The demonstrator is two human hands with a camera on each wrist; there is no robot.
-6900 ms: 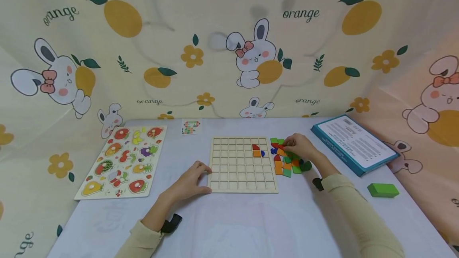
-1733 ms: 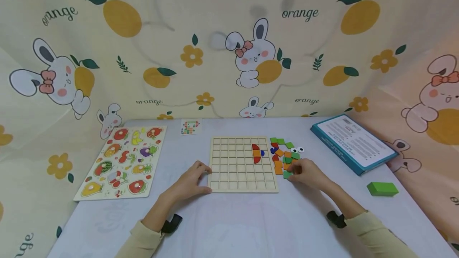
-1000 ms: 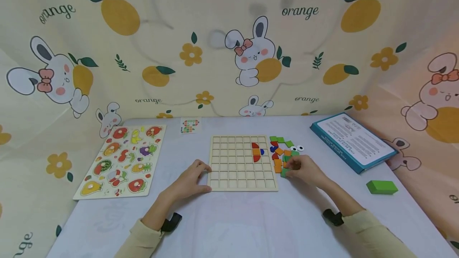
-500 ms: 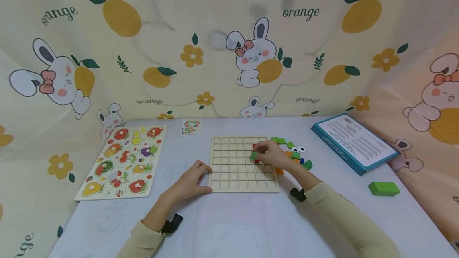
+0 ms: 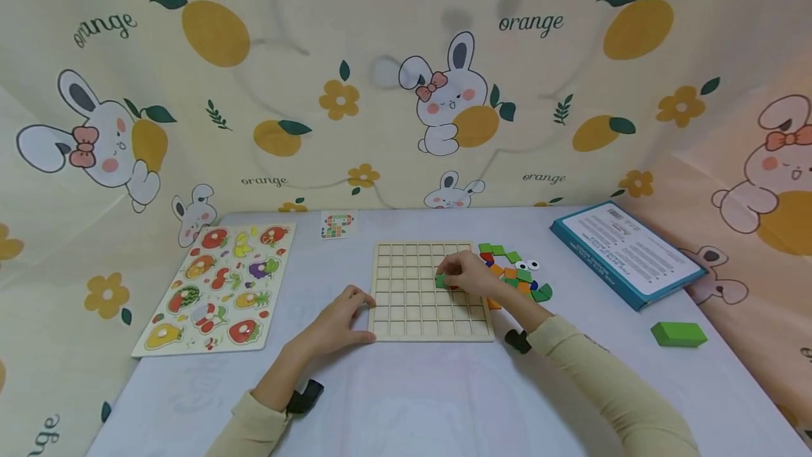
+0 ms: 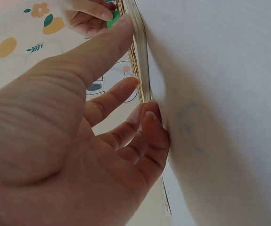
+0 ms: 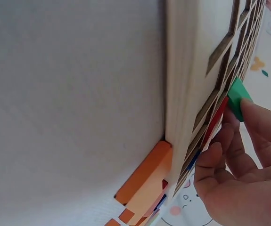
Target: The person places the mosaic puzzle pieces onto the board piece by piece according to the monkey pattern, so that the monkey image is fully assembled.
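Note:
A wooden grid board [image 5: 406,310] lies flat in the middle of the table. My left hand [image 5: 336,319] touches its left edge, thumb near the front corner; in the left wrist view the thumb [image 6: 104,49] and fingertips meet the board's side. Between thumb and fingers my right hand [image 5: 471,275] pinches a green square tile [image 5: 440,281], which looks tilted over the grid in the right wrist view. Just beside that tile, a red piece [image 7: 215,120] and a blue piece [image 7: 194,160] sit in the cells. The hand covers most of the placed pieces in the head view.
Loose coloured tiles [image 5: 512,275], two of them eye discs, lie right of the board. A small pattern card [image 5: 337,225] is behind it. At left lies a fruit puzzle board [image 5: 216,288]; at right are a blue-edged box [image 5: 624,252] and a green block [image 5: 679,334].
A second red piece has joined the orange and blue ones on the grid. My right hand has carried a green tile from the pile leftward onto the board; my left hand has stayed put.

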